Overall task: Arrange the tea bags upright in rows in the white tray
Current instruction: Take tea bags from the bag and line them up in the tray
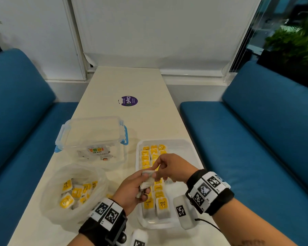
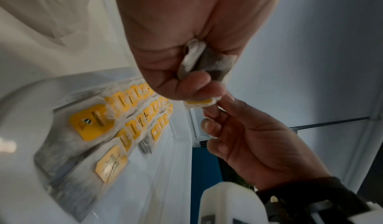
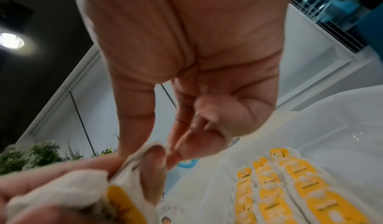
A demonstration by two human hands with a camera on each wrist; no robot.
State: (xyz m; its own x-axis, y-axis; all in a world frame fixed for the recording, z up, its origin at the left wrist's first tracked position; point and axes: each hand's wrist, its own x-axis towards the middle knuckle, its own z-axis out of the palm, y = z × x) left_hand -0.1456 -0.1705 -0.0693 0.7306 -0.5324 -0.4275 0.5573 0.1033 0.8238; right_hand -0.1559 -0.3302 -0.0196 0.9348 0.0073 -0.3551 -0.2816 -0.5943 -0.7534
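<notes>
My left hand [image 1: 146, 186] grips a small bunch of white tea bags [image 1: 148, 179] just above the near half of the white tray [image 1: 183, 148]. My right hand [image 1: 158, 166] meets it from the right, and its thumb and forefinger pinch the top edge of one tea bag [image 2: 202, 103] in that bunch. Upright tea bags with yellow tags [image 1: 154, 154] stand in rows along the tray's left side, partly hidden by both hands. In the right wrist view the bunch [image 3: 62, 188] fills the lower left, with the tray rows [image 3: 294, 186] behind.
A clear plastic bag [image 1: 52, 206] with several loose tea bags [image 1: 73, 192] lies left of the tray. Behind it stands a clear lidded box with blue clips [image 1: 92, 137]. A purple sticker [image 1: 128, 101] marks the table's middle. Blue benches [image 1: 256, 148] flank the table.
</notes>
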